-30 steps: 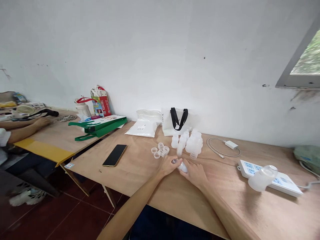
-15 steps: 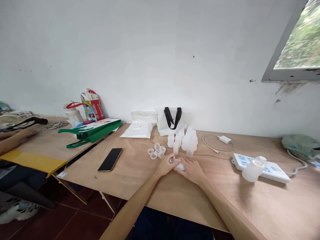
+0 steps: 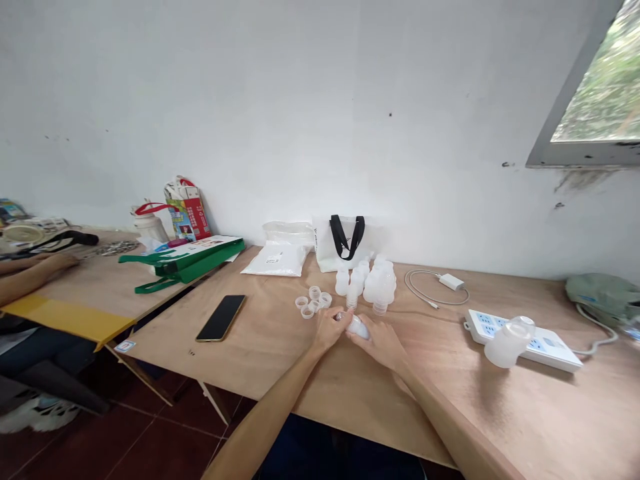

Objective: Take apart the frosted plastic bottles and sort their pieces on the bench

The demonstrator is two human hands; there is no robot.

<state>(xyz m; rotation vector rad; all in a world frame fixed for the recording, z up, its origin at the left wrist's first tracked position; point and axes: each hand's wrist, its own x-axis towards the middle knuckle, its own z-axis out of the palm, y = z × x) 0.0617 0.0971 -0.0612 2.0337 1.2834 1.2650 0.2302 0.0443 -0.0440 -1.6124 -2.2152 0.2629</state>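
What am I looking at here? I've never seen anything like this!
There's no machine: these are a person's own bare hands, seen through one camera worn on the head, looking forward and down. The left hand and right hand together hold a small whitish piece. On the wooden table, just beyond, are frosted containers and clear rings. Around them are a phone, a white bag, a charger and a power strip. At the far left is another person's hand.
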